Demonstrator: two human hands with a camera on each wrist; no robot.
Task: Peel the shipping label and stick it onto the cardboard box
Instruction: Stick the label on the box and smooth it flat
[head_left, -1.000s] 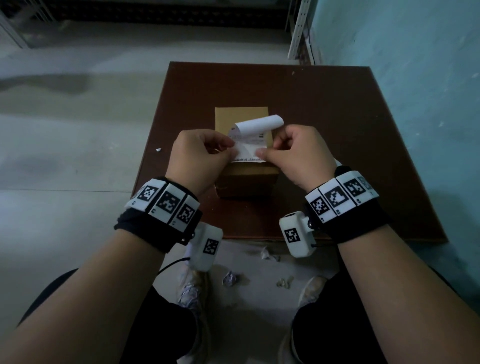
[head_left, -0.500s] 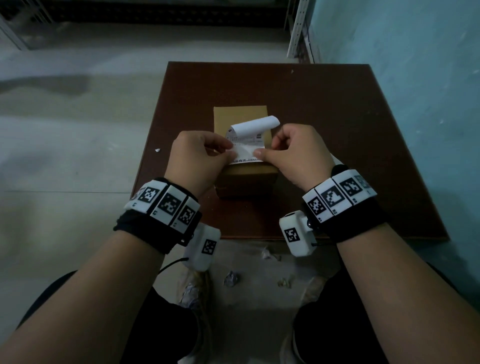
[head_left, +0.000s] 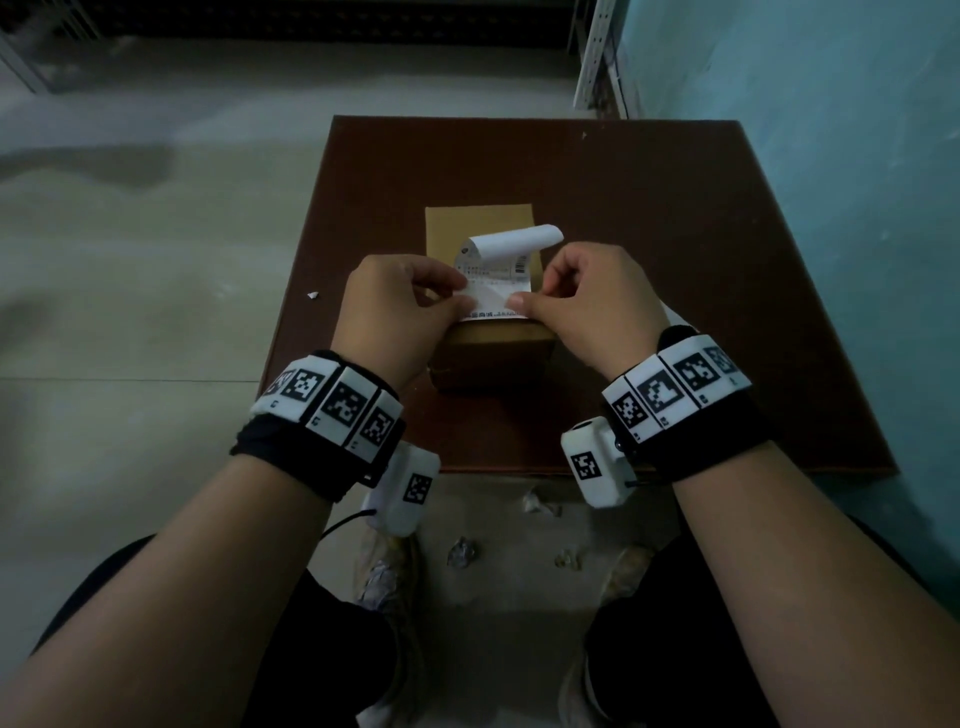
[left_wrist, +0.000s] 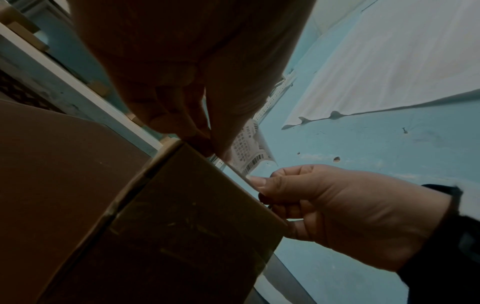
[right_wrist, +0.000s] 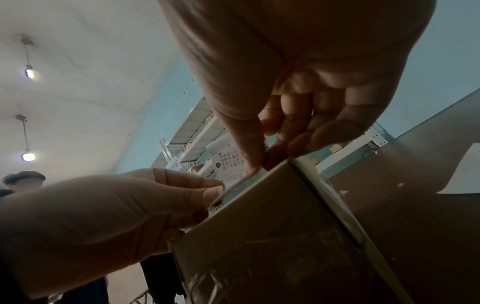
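Observation:
A small cardboard box (head_left: 480, 228) stands in the middle of a dark brown table (head_left: 675, 249). Just above its top near edge I hold a white printed shipping label (head_left: 493, 275), whose far end curls up and over. My left hand (head_left: 410, 306) pinches the label's near left corner between thumb and forefinger. My right hand (head_left: 587, 306) pinches the near right corner. In the left wrist view the label (left_wrist: 249, 150) rises beyond the box's front face (left_wrist: 182, 216). The right wrist view shows the label's near edge (right_wrist: 233, 164) hovering a little above the box top (right_wrist: 259, 205).
A blue wall (head_left: 831, 156) runs close along the table's right side. A small white scrap (head_left: 312, 295) lies on the floor left of the table, and crumpled paper bits (head_left: 462, 551) lie by my feet. Metal shelving (head_left: 597, 57) stands behind the table.
Both hands have lowered the label slightly toward the near edge of the box top. The curled far end has dropped a little.

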